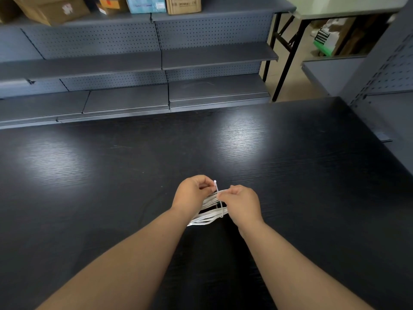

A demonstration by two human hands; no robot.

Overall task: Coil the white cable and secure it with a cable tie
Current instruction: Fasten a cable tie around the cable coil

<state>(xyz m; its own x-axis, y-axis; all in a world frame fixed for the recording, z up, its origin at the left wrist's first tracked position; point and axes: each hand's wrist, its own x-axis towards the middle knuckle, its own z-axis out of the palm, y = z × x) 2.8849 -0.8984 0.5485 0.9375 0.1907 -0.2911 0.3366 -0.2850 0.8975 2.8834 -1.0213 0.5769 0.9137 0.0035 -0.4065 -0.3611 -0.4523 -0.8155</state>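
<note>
The white cable (206,217) is wound into a flat bundle of several loops and is held just above the dark table (290,175), between my two hands. A thin white cable tie (218,198) runs across the bundle, its head end sticking up at the top. My left hand (192,193) grips the bundle from the left, with fingertips by the tie's head. My right hand (242,203) pinches the tie from the right. Part of the bundle is hidden behind both hands.
Grey metal shelving with pegboard backs (134,70) stands behind the table's far edge, with cardboard boxes (183,4) on top. A folding table (335,10) is at the back right. Another shelf unit (388,81) borders the table's right side.
</note>
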